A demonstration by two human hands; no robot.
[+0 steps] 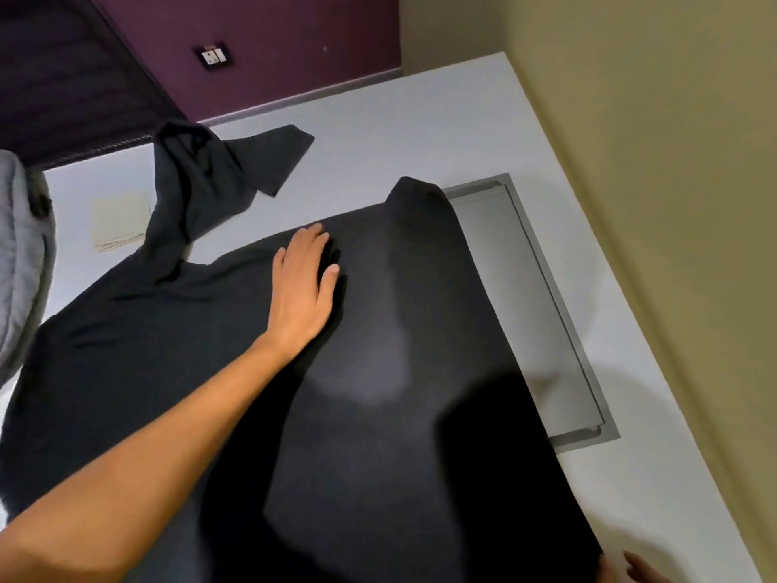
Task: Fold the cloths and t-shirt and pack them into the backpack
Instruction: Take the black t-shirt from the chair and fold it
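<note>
On the white table (pixel 378 132) I press my flat, open left hand (pixel 305 279) onto the spread dark t-shirt (pixel 378 372), smoothing mid-fold; my right hand (pixel 639 572), grip unreadable at the hem, should next carry a side across.

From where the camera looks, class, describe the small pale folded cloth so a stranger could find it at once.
Start at the white table and go to its left side, by the grey backpack. The pale folded cloth lies flat there, partly under the black t-shirt sleeve. It is the only cream, squarely folded piece; everything near it is dark or grey.
</note>
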